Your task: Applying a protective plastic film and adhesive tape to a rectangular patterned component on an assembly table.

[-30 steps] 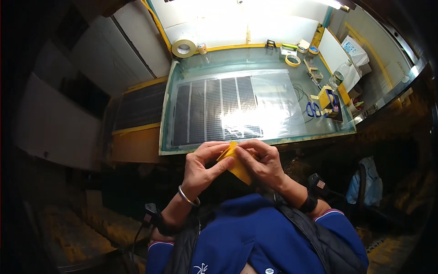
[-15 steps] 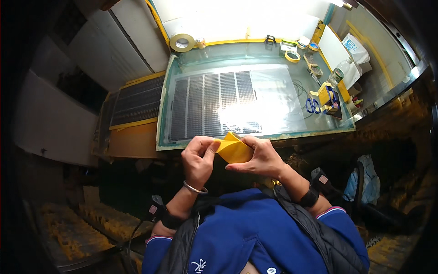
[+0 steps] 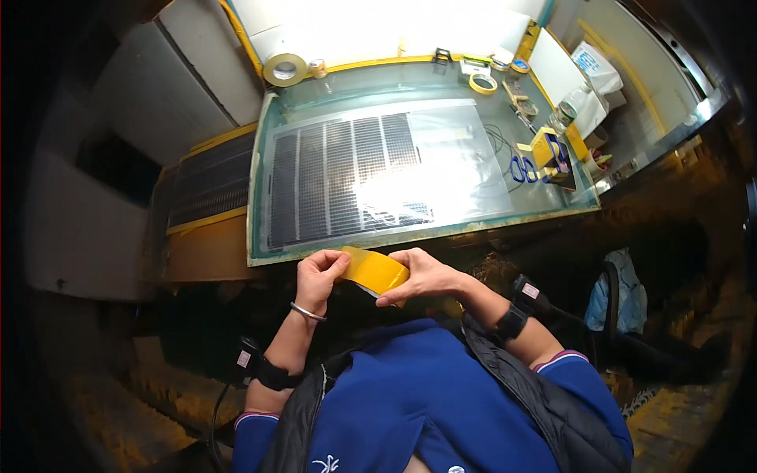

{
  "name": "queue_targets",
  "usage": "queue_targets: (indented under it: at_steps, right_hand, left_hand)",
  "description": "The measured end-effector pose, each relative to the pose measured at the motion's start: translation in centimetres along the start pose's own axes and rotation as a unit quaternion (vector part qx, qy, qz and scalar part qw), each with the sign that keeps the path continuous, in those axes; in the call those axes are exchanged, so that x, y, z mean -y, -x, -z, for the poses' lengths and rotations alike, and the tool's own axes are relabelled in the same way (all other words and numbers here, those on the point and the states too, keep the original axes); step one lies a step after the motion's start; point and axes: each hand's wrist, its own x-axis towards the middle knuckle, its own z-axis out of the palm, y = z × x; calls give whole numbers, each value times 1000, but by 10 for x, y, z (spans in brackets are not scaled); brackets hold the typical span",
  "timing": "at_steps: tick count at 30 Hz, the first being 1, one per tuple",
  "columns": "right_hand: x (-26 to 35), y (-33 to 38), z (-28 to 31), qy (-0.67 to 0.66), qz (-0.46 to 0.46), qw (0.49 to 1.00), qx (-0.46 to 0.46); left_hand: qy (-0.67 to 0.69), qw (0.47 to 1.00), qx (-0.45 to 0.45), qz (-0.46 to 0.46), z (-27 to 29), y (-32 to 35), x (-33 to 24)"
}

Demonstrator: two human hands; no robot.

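A wide roll of yellow tape is between my two hands, just off the near edge of the glass-topped table. My left hand pinches the free end of the strip between thumb and fingers. On the other side, my right hand grips the roll, with the thumb low on its near side. A short strip stretches from the roll to my left fingers. Beyond my hands, a dark gridded film sheet lies on the lit glass table, partly washed out by glare.
Along the table's back stand a large tape roll, a small roll and a yellow tape ring. At the right are blue-handled scissors, a yellow-and-blue tape dispenser and a clear bottle. Left sits another dark sheet.
The yellow tape has turned from a folded, pointed look to a flatter strip running off the roll. Both hands appear slightly lower and further left, and the whole view has shifted.
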Motion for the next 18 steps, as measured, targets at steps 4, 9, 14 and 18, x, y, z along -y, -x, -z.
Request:
queue_targets:
  at_steps: [4,9,14,18]
  right_hand:
    - [-8,-18,-2,75,-25,997,-20]
    - [21,-2,51,456,-72,886,-38]
    - [20,74,154,674,35,705,-220]
    - [-4,78,151,663,72,692,-276]
  left_hand:
    - [65,994,-44,72,14,-7,14]
    - [58,990,-121,36,59,-40,40]
    - [39,974,-220,49,180,-47,39]
    - [-22,973,-226,34,191,-50,33]
